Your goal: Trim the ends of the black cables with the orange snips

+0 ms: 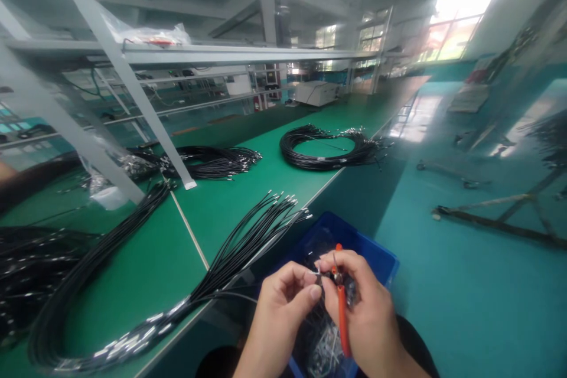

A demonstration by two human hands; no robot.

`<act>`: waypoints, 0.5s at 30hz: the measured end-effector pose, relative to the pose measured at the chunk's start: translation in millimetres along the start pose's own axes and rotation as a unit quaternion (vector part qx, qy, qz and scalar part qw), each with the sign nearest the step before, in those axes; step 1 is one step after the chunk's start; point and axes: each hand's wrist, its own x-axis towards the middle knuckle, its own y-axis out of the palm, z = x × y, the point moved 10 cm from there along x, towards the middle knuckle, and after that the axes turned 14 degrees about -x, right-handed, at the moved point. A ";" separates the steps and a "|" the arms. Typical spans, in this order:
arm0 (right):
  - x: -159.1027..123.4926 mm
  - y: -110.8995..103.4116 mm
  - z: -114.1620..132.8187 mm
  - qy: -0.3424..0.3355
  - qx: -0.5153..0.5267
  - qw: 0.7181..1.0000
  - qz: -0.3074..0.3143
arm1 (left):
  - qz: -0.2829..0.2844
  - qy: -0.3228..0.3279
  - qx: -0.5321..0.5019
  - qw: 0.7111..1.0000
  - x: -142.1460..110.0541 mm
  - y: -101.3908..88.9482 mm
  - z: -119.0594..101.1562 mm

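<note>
My left hand [283, 301] pinches the metal-tipped end of a thin black cable [230, 294] between thumb and forefinger. My right hand [365, 313] is closed round an orange-handled cutting tool [341, 307], its small head meeting the cable tip right at my left fingertips. Both hands hover over a blue plastic bin [376, 254] on my lap, which holds cut scraps and small metal pieces. The cable runs left to a long bundle of black cables [212, 271] lying along the green bench [221, 207].
A coiled ring of black cables [330, 150] lies farther along the bench, and more bundles [208, 162] sit by the grey shelf frame [133, 88]. A plastic bag [106, 186] lies at the frame's foot. Teal floor to the right holds metal stands [491, 218].
</note>
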 end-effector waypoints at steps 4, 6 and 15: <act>-3.6 3.3 13.6 -0.085 -0.067 0.994 0.001 | 0.000 0.011 -0.004 1.000 -2.0 1.6 -1.7; -9.0 2.0 16.1 -0.118 -0.090 0.989 -0.012 | -0.019 0.027 -0.008 0.999 -2.3 -4.8 -3.6; -46.9 25.7 -38.4 0.233 0.116 0.950 0.174 | -0.081 0.091 -0.002 0.993 1.7 -25.9 -14.9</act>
